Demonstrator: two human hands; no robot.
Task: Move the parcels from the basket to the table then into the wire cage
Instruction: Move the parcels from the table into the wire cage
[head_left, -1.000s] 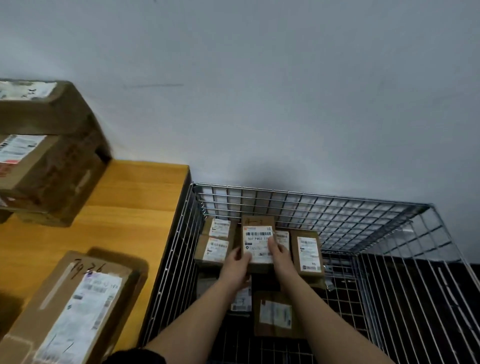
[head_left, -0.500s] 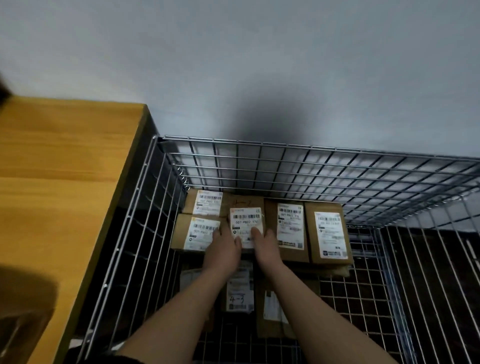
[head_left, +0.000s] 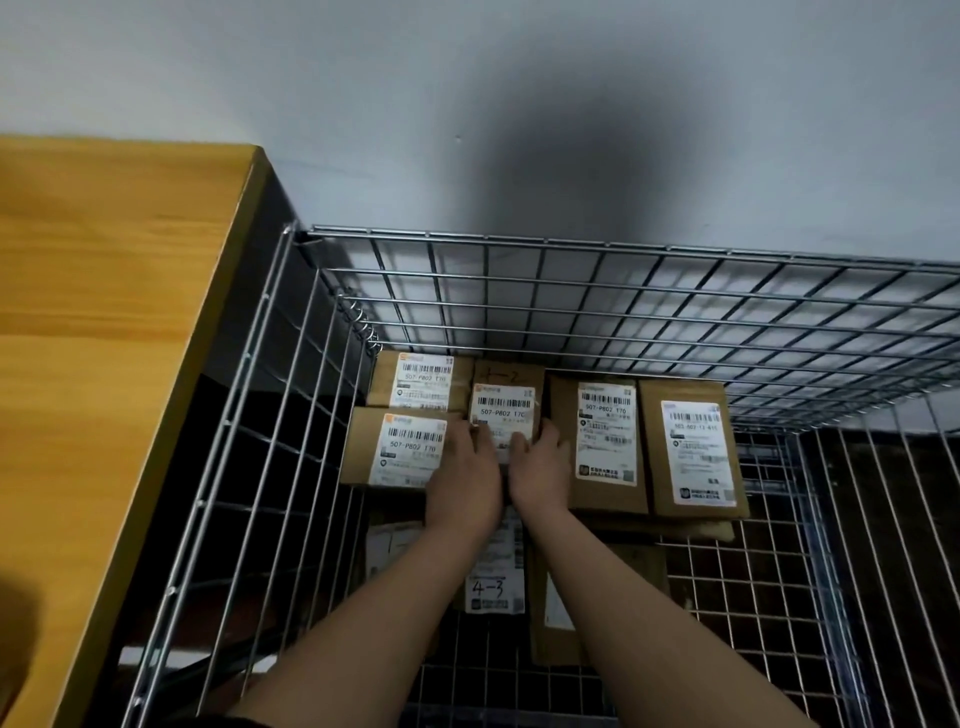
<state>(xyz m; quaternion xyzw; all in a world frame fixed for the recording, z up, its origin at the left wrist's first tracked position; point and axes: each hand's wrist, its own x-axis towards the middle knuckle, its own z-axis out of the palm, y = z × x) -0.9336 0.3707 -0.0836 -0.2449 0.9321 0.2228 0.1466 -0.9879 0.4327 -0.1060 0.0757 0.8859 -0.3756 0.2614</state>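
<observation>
Both my arms reach down into the wire cage (head_left: 519, 244). A small brown parcel (head_left: 506, 405) with a white barcode label sits in the back row, between two stacked-looking parcels (head_left: 410, 447) on its left and a taller parcel (head_left: 605, 431) on its right. My left hand (head_left: 465, 475) grips its near left corner and my right hand (head_left: 537, 465) grips its near right corner, thumbs on the label. The near half of the parcel is hidden under my hands.
A further parcel (head_left: 693, 452) stands at the right end of the row. Lower parcels, one marked 4-3 (head_left: 491, 587), lie under my forearms. The wooden table (head_left: 104, 312) borders the cage on the left. A grey wall rises behind.
The small parcel has gone down from above the row into the gap between its neighbours, both hands still on it. The camera swung right, so the parcels on the table left the view.
</observation>
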